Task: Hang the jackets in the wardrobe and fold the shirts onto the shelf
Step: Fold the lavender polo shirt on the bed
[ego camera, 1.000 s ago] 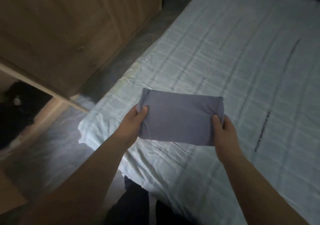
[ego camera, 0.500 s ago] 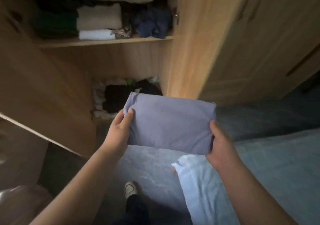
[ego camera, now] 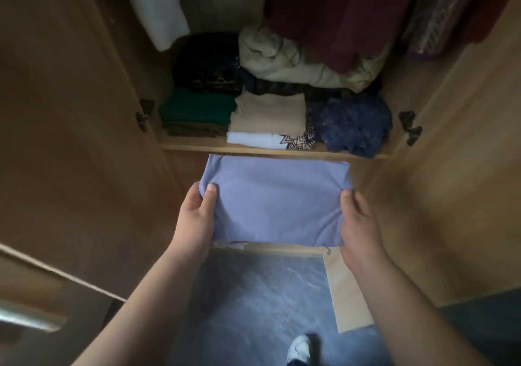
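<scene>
Currently: folded shirt (ego camera: 277, 202), pinched flat between left hand (ego camera: 194, 219) and right hand (ego camera: 359, 222), kept neat for shelf (ego camera: 253, 149) beyond fingertips.

folded shirt (ego camera: 277, 201): matt soft cloth | shelf (ego camera: 197, 147): smooth wood | floor (ego camera: 259, 303): glossy marbled

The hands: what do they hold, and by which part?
The folded lilac shirt. The left hand grips its left edge and the right hand its right edge, thumbs on top.
</scene>
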A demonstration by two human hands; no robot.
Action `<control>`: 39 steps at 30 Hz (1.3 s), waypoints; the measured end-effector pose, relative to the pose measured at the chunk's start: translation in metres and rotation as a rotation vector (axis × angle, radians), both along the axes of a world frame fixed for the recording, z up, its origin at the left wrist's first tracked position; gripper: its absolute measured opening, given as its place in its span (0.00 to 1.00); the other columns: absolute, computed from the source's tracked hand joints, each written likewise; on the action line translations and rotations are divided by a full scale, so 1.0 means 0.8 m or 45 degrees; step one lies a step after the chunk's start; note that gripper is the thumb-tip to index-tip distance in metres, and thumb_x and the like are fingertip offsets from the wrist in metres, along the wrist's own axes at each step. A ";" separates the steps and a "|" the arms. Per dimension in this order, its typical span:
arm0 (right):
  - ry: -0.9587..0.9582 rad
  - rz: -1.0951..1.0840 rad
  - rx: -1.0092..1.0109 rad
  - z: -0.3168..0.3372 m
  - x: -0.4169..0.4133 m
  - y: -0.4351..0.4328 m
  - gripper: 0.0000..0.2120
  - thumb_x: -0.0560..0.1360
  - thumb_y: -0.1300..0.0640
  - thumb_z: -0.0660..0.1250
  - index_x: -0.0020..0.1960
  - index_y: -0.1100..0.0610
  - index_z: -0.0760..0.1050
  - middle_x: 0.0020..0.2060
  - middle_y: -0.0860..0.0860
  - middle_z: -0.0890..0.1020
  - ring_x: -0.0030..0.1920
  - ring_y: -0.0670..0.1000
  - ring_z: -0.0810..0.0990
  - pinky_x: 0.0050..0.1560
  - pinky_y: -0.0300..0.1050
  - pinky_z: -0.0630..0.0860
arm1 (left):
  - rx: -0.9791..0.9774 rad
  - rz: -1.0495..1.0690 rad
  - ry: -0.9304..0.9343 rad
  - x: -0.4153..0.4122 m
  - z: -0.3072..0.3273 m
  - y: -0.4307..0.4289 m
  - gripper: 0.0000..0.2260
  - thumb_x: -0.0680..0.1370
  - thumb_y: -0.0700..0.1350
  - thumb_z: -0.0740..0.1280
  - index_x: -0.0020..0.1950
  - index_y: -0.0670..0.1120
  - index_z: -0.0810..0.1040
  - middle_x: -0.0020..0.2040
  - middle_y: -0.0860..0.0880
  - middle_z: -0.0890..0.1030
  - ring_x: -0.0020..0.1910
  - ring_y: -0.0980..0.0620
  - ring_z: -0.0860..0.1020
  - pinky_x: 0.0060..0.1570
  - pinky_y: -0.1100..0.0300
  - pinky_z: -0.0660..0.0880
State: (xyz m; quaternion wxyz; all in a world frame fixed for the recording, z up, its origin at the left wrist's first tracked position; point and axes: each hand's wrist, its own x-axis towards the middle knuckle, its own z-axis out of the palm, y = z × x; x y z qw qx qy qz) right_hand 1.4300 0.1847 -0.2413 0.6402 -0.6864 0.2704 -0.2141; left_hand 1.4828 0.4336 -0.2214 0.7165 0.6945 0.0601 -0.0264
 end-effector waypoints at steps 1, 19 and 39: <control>-0.005 0.002 -0.007 0.003 0.023 -0.004 0.11 0.79 0.43 0.61 0.47 0.47 0.79 0.44 0.43 0.84 0.51 0.50 0.82 0.61 0.55 0.77 | 0.017 0.009 -0.007 0.022 0.002 -0.002 0.07 0.84 0.50 0.60 0.54 0.56 0.78 0.51 0.55 0.84 0.53 0.53 0.82 0.53 0.55 0.79; 0.400 0.254 -0.935 0.011 0.451 -0.141 0.21 0.84 0.48 0.53 0.59 0.65 0.73 0.54 0.64 0.80 0.52 0.64 0.80 0.50 0.51 0.75 | 0.777 0.105 -0.037 0.442 0.002 -0.126 0.12 0.84 0.54 0.59 0.58 0.46 0.73 0.47 0.50 0.78 0.45 0.50 0.78 0.42 0.56 0.69; 0.242 0.683 -1.714 -0.026 0.457 -0.081 0.29 0.81 0.40 0.46 0.75 0.54 0.68 0.70 0.56 0.74 0.70 0.58 0.71 0.70 0.57 0.66 | 1.714 -0.578 -0.520 0.445 -0.037 -0.141 0.36 0.75 0.69 0.36 0.81 0.58 0.49 0.82 0.51 0.51 0.81 0.50 0.47 0.79 0.53 0.42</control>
